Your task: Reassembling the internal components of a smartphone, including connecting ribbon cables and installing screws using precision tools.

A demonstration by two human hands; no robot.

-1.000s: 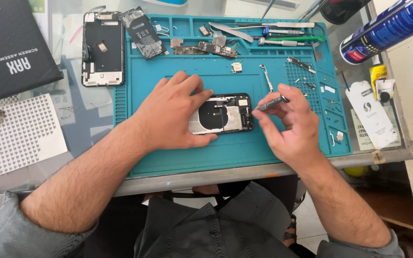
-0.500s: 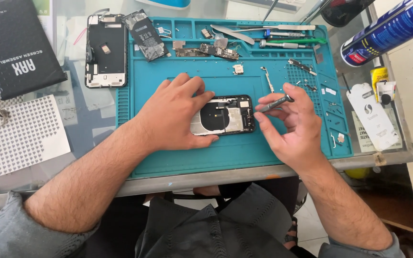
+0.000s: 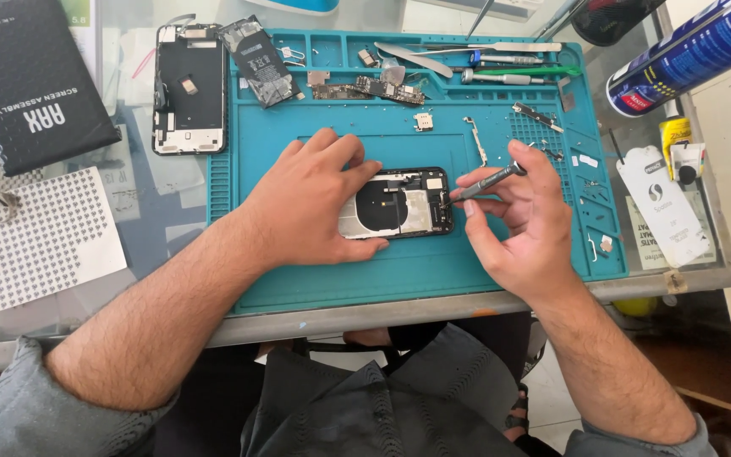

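Opened phone, flat metal-lined rectangle, under left hand, slim screwdriver touching

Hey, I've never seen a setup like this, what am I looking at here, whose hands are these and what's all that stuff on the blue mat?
This is one picture from a camera worn on a person's head, looking down at their own two bare hands. The left hand rests on an opened phone with its insides showing, steadying it on a teal work mat. The right hand holds a small screwdriver, its tip at the phone's right edge. On the mat's far side lie a circuit board, a battery and several hand tools. Left of the mat sit a detached phone screen and a black box. A blue spray can lies at the right.
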